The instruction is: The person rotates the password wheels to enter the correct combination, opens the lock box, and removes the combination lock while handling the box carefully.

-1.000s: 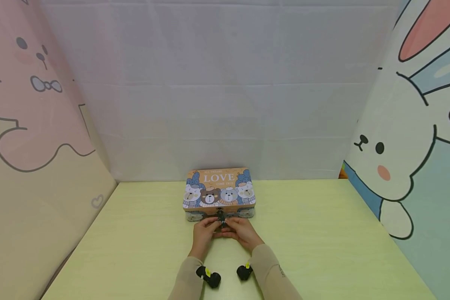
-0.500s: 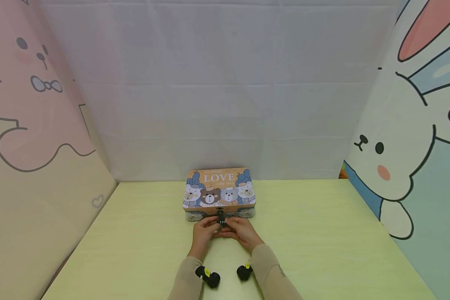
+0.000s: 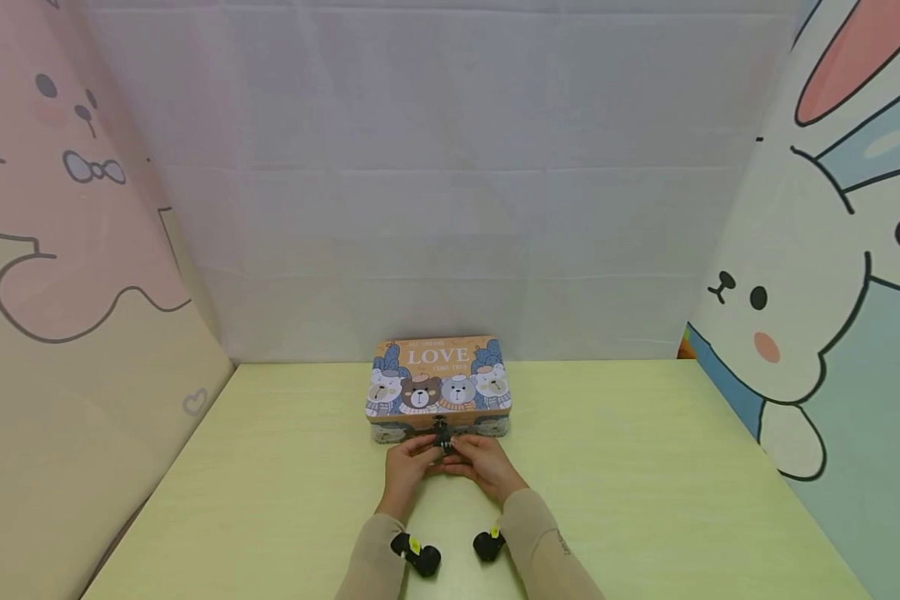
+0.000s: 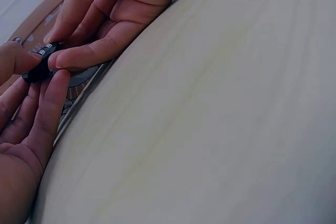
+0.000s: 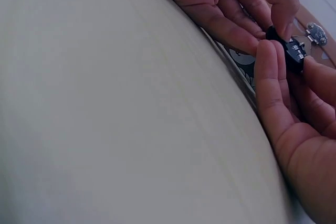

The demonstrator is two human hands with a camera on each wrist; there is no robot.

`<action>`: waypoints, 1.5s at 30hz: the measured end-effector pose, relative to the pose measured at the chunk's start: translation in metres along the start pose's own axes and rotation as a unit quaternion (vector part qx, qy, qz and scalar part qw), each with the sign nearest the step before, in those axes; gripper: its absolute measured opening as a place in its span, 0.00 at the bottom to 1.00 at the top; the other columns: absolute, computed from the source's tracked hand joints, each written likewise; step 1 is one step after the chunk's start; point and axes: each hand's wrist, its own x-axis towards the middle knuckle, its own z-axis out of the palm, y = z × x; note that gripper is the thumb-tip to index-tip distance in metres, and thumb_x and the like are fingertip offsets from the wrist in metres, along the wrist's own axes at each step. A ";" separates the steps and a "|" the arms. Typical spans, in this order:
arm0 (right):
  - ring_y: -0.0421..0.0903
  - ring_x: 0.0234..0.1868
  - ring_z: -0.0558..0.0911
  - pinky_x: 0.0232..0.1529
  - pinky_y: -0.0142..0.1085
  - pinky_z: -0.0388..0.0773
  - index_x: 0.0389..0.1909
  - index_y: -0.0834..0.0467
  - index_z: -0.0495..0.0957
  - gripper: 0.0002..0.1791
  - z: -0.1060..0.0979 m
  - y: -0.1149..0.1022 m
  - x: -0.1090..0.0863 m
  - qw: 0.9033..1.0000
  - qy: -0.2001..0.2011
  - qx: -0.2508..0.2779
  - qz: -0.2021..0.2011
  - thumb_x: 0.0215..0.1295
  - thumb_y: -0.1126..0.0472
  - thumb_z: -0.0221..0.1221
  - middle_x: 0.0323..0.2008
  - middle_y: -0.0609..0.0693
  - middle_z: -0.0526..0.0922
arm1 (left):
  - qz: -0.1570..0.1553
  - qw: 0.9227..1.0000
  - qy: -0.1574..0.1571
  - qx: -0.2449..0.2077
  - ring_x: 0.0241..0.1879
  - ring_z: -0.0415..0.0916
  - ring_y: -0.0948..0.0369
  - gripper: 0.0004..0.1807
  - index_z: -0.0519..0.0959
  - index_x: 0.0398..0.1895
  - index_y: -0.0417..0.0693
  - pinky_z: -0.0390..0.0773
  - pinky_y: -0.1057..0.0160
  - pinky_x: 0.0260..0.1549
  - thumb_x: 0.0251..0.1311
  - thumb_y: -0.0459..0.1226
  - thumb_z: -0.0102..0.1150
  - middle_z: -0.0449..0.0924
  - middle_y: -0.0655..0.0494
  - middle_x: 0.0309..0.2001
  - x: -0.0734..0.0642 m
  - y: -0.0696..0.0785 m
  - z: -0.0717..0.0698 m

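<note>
A small black combination padlock [image 3: 444, 444] with pale number dials is at the front of a tin box [image 3: 439, 379] printed with bears and the word LOVE. My left hand [image 3: 403, 477] pinches the padlock from the left, thumb on top near the dials. From the other side my right hand [image 3: 493, 468] pinches it too, and the fingertips of both hands meet underneath. In the right wrist view the padlock [image 5: 294, 55] shows its dials facing up, with the box's metal clasp [image 5: 317, 34] just beyond. Fingers hide the lock's underside.
The pale yellow-green table [image 3: 645, 467] spreads out on both sides of the hands. Behind the box hangs a white cloth backdrop [image 3: 450, 183]. Cartoon-printed panels stand left and right [image 3: 802, 333]. Black wrist cameras [image 3: 417, 554] sit at both sleeves.
The hands and the box hold their places. Only the padlock between the fingers turns slightly, its pale dials showing a little differently.
</note>
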 end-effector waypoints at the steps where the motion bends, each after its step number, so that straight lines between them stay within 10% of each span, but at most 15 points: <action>1: 0.44 0.34 0.84 0.42 0.36 0.87 0.44 0.72 0.76 0.09 0.000 0.000 0.000 1.000 0.001 0.001 0.001 0.76 0.70 0.49 0.35 0.54 0.80 | -0.002 1.000 0.001 0.000 0.29 0.83 0.61 0.17 0.78 0.47 0.18 0.88 0.60 0.29 0.53 0.20 0.62 0.85 0.37 0.38 0.003 -0.004 -0.001; 45: 0.43 0.34 0.84 0.43 0.36 0.86 0.47 0.75 0.75 0.11 0.001 0.000 -0.001 1.000 -0.006 0.000 0.002 0.76 0.70 0.49 0.35 0.55 0.80 | -0.016 1.000 0.001 -0.012 0.29 0.82 0.62 0.16 0.78 0.47 0.20 0.88 0.61 0.29 0.54 0.22 0.60 0.84 0.45 0.38 0.005 -0.007 -0.002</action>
